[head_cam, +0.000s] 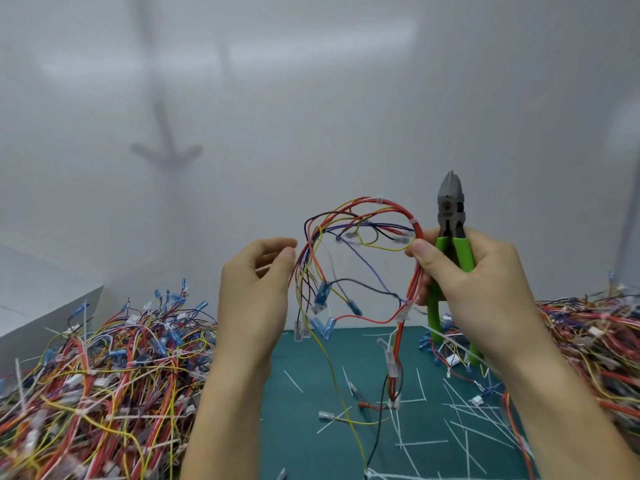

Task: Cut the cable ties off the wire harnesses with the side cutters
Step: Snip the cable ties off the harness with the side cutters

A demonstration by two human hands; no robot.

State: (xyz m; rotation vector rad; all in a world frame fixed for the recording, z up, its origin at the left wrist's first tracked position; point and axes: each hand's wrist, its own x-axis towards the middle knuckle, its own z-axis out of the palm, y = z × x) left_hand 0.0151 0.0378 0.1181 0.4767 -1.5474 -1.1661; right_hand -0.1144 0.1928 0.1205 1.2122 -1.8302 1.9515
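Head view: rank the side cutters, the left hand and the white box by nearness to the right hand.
1. The side cutters, gripped in the right hand.
2. The left hand, across the wire harness.
3. The white box, far left.

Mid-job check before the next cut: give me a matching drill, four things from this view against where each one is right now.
1. side cutters
2. held harness
3. cut tie strips
4. left hand

A. lying on the green mat
B. pinching the loop's left side
C. looped between both hands
D. in the right hand, jaws up

Pairs: 1-D, 2-C, 3-A, 4-B
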